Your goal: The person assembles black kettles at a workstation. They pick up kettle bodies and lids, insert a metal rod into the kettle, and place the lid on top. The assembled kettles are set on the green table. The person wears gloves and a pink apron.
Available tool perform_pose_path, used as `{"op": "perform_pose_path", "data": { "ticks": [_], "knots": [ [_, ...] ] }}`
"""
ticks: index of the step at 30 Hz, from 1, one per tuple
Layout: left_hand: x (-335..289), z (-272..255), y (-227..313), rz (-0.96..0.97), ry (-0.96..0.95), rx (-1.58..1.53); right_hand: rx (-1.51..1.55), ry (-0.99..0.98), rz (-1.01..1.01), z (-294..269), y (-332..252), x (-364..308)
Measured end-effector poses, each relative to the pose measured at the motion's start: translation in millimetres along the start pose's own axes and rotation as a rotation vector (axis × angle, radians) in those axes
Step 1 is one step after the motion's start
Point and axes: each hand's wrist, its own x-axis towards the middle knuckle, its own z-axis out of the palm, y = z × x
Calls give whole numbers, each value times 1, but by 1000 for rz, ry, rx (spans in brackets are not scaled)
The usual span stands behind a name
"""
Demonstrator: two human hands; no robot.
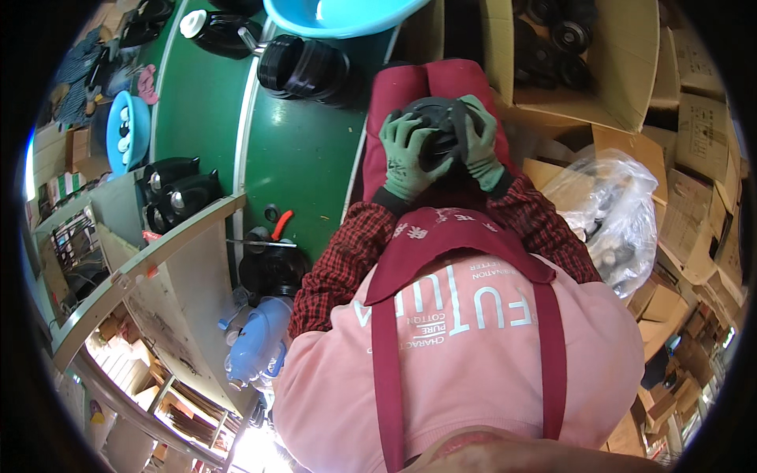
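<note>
Over my lap, both hands in green-and-grey work gloves are closed on a round black plastic part [435, 146]. My left hand [404, 154] curls its fingers over the left side of it, with the thumb along the lower edge. My right hand [479, 142] grips the right side. Its fingertips are partly hidden behind the part, and I cannot tell whether this is one piece or two together. A maroon apron [398, 83] covers my legs beneath it.
To the left runs a green worktable [292, 142] with a stack of black rings [303, 69], black kettle-like bodies [185, 193] and a red-handled tool [281, 226]. Blue basin [347, 20] ahead. On the right are an open carton [583, 110] of black parts and a clear plastic bag [615, 213].
</note>
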Motion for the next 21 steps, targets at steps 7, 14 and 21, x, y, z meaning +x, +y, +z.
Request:
{"op": "perform_pose_path", "data": {
  "ticks": [7,14,21],
  "knots": [
    [50,-113,-131,-378,591,-110,159,-37,109,-10,17,0],
    [121,-216,-387,-802,364,-7,133,-109,152,-14,-9,21],
    [178,-165,-483,-1034,105,-311,106,-79,135,-12,-29,36]
  ]
}}
